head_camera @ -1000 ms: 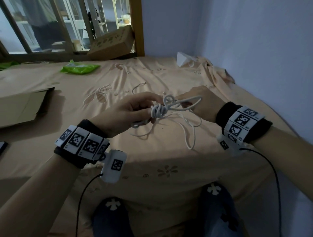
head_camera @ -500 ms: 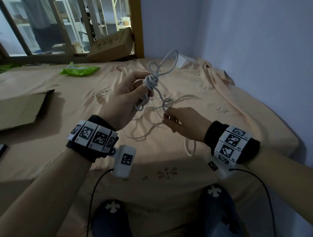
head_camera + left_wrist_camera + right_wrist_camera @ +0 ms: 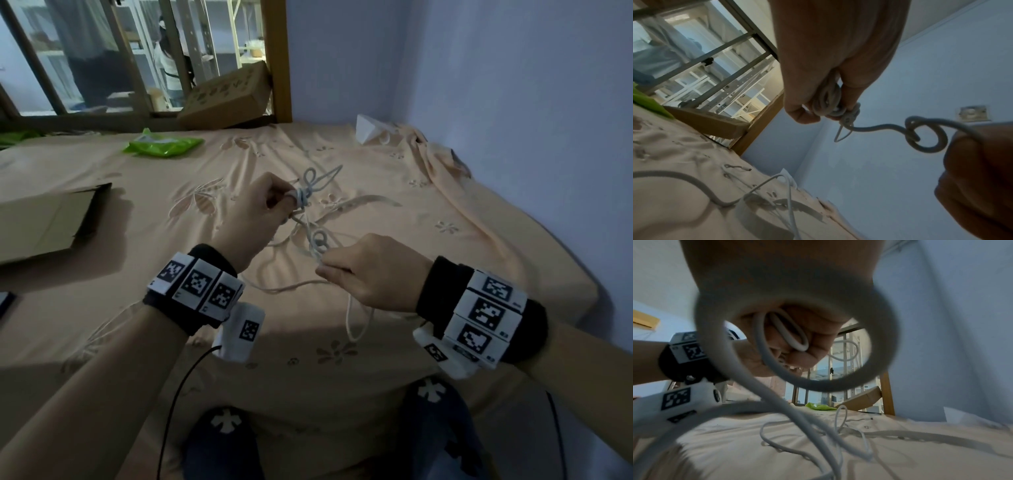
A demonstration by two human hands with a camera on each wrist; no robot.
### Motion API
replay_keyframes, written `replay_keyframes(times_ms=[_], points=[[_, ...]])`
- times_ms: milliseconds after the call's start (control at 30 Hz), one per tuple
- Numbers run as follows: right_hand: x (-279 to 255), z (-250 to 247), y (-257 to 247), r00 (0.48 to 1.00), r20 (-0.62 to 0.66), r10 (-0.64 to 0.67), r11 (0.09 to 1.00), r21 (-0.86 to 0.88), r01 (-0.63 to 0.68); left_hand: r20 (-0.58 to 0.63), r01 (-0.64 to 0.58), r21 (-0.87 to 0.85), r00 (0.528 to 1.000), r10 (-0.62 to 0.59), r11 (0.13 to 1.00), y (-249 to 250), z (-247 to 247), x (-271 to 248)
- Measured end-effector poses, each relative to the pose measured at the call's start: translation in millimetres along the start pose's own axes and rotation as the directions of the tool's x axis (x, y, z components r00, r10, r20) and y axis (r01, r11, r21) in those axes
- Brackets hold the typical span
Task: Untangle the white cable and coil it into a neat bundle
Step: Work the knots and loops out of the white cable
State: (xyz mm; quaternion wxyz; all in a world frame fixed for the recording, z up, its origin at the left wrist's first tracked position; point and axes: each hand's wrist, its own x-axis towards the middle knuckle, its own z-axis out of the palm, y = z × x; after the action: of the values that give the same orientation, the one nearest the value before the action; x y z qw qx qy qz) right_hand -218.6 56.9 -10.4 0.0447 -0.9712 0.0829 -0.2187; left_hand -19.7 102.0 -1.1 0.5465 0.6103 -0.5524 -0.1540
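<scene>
Presently the untangling step is judged in hand. The white cable (image 3: 310, 236) is held above the bed (image 3: 411, 192): its knotted bunch is pinched by the left hand (image 3: 255, 210), a strand below a small loop by the right hand (image 3: 371, 270). Next, that loop needs working loose.

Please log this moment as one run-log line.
left hand: grips knotted white cable | right hand: pinches strand | cable: tangled

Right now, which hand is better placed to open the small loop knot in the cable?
Probably the right hand: it pinches the white cable just beside that loop, while the left hand grips the bigger wound clump farther up and can hold it steady.
</scene>
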Motion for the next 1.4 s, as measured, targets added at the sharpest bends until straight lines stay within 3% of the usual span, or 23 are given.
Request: replay_keyframes(times_ms=[67, 167, 233, 400, 533, 700, 900, 967, 1133, 1267, 1400], points=[[2, -2, -3, 0.999, -0.005, -0.034, 0.997, -0.076, 0.034, 0.006, -0.086, 0.154, 0.996, 0.086, 0.984, 1, 2, -1], [2, -6, -5, 0.997, -0.011, -0.082, 0.982, -0.169, 0.079, 0.066, -0.192, 0.411, 0.981, 0.181, 0.891, -5, 1, -4], [1, -10, -4, 0.996, -0.027, -0.087, 0.978, -0.194, 0.080, 0.109, -0.234, 0.474, 0.972, 0.207, 0.849, -11, -1, -6], [1, -12, 0, 0.994, -0.105, -0.040, 0.989, -0.143, 0.024, 0.233, -0.301, 0.481, 0.949, 0.211, 0.823, -8, 5, -21], [3, -12, 4, 0.993, -0.116, -0.003, 0.999, -0.046, -0.002, 0.300, -0.318, 0.377, 0.931, 0.209, 0.870, 6, 18, -32], [2, -16, 8, 0.985, -0.170, 0.006, 0.999, 0.052, 0.003, 0.341, -0.205, 0.244, 0.933, 0.114, 0.948, 7, 25, -34], [3, -19, 15, 0.969, -0.243, 0.055, 0.992, 0.122, -0.025, 0.445, -0.078, 0.000, 0.893, 0.069, 0.997, 13, 28, -36], [2, -18, 15, 0.968, -0.242, 0.059, 0.990, 0.139, -0.026, 0.443, -0.116, 0.058, 0.893, 0.079, 0.992, 13, 29, -36], [-1, -14, 15, 0.966, -0.238, 0.104, 0.979, 0.195, -0.057, 0.257, -0.233, 0.211, 0.950, 0.176, 0.949, 3, 31, -30], [-3, -11, 24, 0.958, -0.257, 0.123, 0.982, 0.171, -0.081, 0.313, -0.358, 0.373, 0.917, 0.248, 0.856, -2, 23, -24], [-1, -10, 33, 0.954, -0.246, 0.170, 0.983, -0.023, -0.181, 0.310, -0.394, 0.425, 0.909, 0.279, 0.815, -4, 19, -23]])
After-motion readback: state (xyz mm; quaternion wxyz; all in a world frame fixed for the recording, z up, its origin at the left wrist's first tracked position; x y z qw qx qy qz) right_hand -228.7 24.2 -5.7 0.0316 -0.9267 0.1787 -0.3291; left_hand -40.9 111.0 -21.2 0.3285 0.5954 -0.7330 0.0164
